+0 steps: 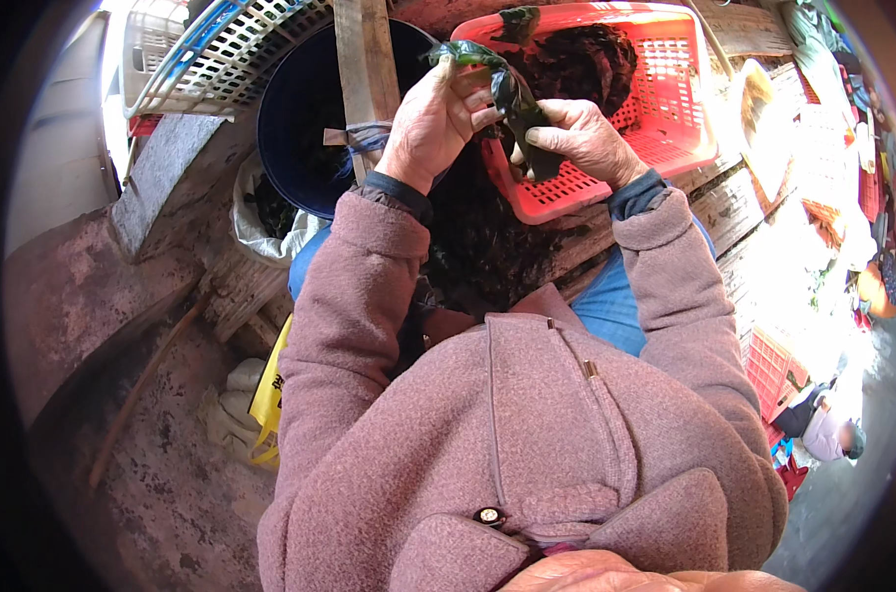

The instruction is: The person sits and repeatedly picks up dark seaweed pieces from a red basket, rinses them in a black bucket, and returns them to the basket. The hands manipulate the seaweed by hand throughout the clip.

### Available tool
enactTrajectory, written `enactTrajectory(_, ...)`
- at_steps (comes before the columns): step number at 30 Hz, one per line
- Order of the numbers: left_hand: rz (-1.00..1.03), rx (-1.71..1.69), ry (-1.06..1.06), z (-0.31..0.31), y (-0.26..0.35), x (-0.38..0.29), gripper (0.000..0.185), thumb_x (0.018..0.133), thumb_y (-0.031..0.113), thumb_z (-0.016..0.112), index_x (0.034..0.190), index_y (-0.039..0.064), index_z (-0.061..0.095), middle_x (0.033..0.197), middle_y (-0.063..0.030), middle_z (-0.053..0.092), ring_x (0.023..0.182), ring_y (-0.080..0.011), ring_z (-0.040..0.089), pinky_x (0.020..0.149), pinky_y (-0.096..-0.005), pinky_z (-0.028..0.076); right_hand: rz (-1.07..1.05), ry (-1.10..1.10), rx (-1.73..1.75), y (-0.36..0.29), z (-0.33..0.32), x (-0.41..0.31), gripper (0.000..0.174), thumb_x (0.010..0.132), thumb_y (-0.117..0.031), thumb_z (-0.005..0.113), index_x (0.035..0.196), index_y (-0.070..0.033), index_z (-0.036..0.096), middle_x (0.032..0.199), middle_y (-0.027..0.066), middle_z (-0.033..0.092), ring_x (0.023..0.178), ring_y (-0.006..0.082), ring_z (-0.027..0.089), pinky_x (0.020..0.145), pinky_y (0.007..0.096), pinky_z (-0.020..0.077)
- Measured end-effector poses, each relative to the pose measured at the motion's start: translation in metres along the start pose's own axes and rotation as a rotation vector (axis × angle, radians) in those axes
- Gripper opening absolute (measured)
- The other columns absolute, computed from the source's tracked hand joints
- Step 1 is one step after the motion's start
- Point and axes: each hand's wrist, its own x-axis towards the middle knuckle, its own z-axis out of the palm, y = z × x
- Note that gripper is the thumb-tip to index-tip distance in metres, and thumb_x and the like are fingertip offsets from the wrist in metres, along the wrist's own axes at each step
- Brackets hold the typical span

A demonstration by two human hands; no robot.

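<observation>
A wet, dark green strip that looks like kelp (513,92) stretches between my two hands. My left hand (437,122) grips its upper end between thumb and fingers. Lower down, my right hand (584,139) pinches the strip between thumb and forefinger. Both hands are over the near left side of a red plastic basket (673,152), which holds a dark, reddish-brown heap of seaweed (596,63). More dark seaweed (485,237) lies in a pile below my wrists, between my knees. The strip hides part of the basket's left rim.
Left of my hands stands a dark blue tub (289,148) with a wooden board (366,66) across it. A white woven sack (252,229) with dark contents sits beside it. A white perforated basket (233,55) is at upper left. Another person (825,429) is at far right near red crates (773,370).
</observation>
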Motion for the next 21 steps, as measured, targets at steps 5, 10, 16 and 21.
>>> enactTrajectory(5, -0.064, -0.012, 0.057, -0.008, -0.007, 0.002, 0.035, 0.095, 0.034, 0.045, 0.112, 0.005, 0.053, 0.106, -0.0074, 0.061, 0.093, -0.0185, 0.06, 0.084, -0.0335, 0.048, -0.066, 0.026, -0.089, 0.002, 0.002, 0.004, 0.024, 0.088, -0.011, 0.057, 0.106, 0.004, 0.06, 0.09, 0.0059, 0.066, 0.08, 0.0115, 0.062, 0.074, 0.0253, 0.0517)
enactTrajectory(10, -0.075, 0.046, 0.032, -0.005, -0.01, -0.003, 0.021, 0.091, 0.022, 0.056, 0.106, 0.007, 0.055, 0.097, -0.0043, 0.063, 0.084, -0.0142, 0.061, 0.074, -0.0289, 0.049, -0.129, 0.146, -0.161, 0.003, 0.003, 0.004, 0.021, 0.088, -0.013, 0.059, 0.102, 0.002, 0.063, 0.086, 0.0001, 0.064, 0.076, 0.0057, 0.057, 0.07, 0.0204, 0.0482)
enactTrajectory(16, -0.055, 0.226, 0.075, 0.001, -0.02, -0.007, 0.031, 0.086, 0.004, 0.06, 0.116, 0.004, 0.053, 0.097, -0.0044, 0.062, 0.085, -0.0134, 0.061, 0.073, -0.0276, 0.052, -0.071, 0.221, -0.077, 0.011, 0.006, 0.008, 0.021, 0.09, -0.017, 0.058, 0.101, 0.0, 0.063, 0.082, -0.0034, 0.061, 0.071, 0.0021, 0.052, 0.064, 0.0175, 0.0434)
enactTrajectory(21, -0.076, 0.461, 0.122, -0.001, -0.026, -0.007, 0.022, 0.087, 0.007, 0.06, 0.109, 0.001, 0.059, 0.098, -0.0046, 0.063, 0.084, -0.0137, 0.062, 0.073, -0.0275, 0.053, -0.151, 0.285, 0.069, 0.03, 0.006, 0.02, 0.019, 0.09, -0.014, 0.057, 0.102, 0.0, 0.063, 0.084, -0.0022, 0.062, 0.074, 0.0033, 0.054, 0.067, 0.018, 0.045)
